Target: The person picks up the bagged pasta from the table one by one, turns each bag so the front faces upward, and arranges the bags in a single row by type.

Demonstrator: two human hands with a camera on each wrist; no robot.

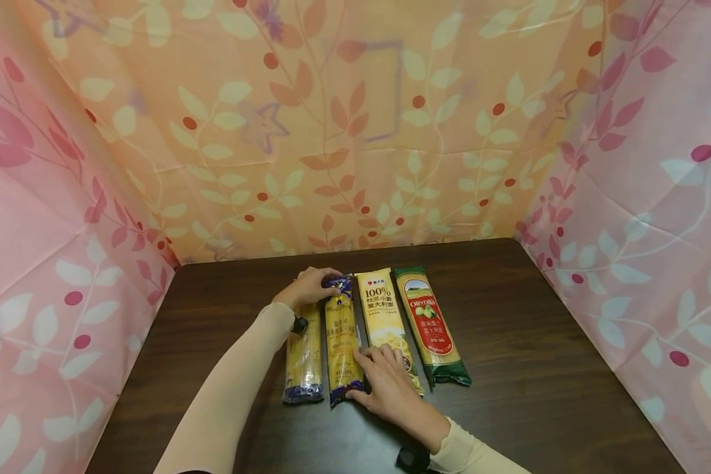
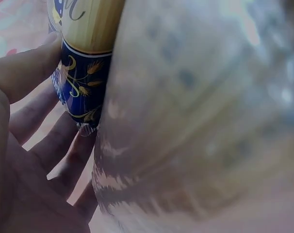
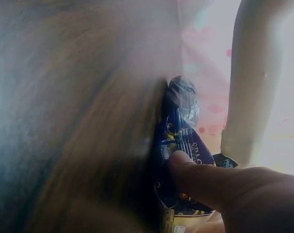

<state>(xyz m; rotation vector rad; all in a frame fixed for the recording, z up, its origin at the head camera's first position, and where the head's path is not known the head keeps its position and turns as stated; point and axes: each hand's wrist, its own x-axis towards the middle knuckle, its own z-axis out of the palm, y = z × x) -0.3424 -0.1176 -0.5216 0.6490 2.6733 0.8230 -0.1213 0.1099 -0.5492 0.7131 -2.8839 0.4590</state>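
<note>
Four spaghetti packs lie side by side. My left hand (image 1: 311, 288) grips the far end of the blue-and-gold spaghetti pack (image 1: 340, 332), second from left. In the left wrist view, its thumb lies along the pack's dark blue end (image 2: 86, 80) and the fingers are beyond it. At the near end, my right hand (image 1: 389, 387) holds the same pack, thumb on the blue wrapper (image 3: 181, 141) and fingers at its right side. Left of it is a clear-wrapped spaghetti pack (image 1: 304, 365), under the left wrist. The yellow pasta pack (image 1: 384, 309) is partly covered by my right hand.
A red-and-green Olivoilà spaghetti pack (image 1: 429, 322) lies at the right of the row, slightly slanted. All rest on a dark wooden table (image 1: 527, 368). Floral curtains (image 1: 355, 131) enclose the table's back and sides.
</note>
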